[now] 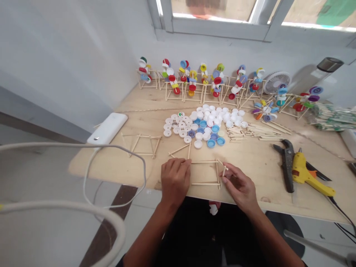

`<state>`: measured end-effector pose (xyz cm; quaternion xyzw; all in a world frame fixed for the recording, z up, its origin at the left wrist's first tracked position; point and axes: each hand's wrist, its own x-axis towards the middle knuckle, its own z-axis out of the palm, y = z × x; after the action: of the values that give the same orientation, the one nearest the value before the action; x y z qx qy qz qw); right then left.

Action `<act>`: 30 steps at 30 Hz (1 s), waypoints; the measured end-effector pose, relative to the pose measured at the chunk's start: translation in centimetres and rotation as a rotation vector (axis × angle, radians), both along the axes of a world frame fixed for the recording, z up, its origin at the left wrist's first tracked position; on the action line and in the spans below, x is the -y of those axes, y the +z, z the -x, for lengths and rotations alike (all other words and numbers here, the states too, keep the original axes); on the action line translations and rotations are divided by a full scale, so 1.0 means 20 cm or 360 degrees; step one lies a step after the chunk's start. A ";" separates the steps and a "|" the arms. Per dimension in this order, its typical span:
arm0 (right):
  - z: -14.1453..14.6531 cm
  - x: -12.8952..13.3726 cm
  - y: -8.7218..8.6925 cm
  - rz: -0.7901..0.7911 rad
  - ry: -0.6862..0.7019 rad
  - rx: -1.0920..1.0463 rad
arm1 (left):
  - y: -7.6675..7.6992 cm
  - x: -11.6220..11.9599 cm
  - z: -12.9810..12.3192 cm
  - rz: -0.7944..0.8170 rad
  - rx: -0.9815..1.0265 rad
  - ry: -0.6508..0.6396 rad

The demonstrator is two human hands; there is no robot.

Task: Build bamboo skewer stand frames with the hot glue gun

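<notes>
The right hand [239,188] pinches a short stick [224,171] between thumb and fingers at the right end of a flat stick frame [217,172], which lies on the counter [261,181] close to its near edge. The left hand [175,180] is curled over the frame's left end; the fingers are bent, but whether they grip the wood or only press on it cannot be told. Good handling here would keep that left palm low and its pressure light and even, so that the two long rails stay parallel and the thin joints do not twist. The short stick is best held near its end, with the fingertips clear of the joint, and eased in without pushing the crosspiece sideways. Resting the right wrist on the counter edge would probably steady the pinch. The loose sticks [179,149] just beyond the left hand could be nudged by a knuckle, so small movements suit. The yellow glue gun [302,171] lies well off to the right, beside the black-handled cutter [288,167]; its nozzle may be hot, so any reach there should come from the grip side.
</notes>
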<state>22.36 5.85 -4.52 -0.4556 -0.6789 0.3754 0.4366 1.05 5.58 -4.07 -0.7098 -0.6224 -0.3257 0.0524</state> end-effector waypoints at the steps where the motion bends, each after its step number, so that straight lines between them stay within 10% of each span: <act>1: 0.00 0.00 0.00 0.0002 0.0007 -0.0014 | 0.00 0.01 0.02 0.0020 -0.0023 0.0022; 30: 0.01 0.00 0.02 -0.0019 -0.0068 -0.0109 | 0.00 0.16 0.25 0.0296 -0.0261 0.0080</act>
<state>22.19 5.91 -4.11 -0.4544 -0.6559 0.3773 0.4701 -3.85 2.40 -4.00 -0.7201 -0.6610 -0.2061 0.0453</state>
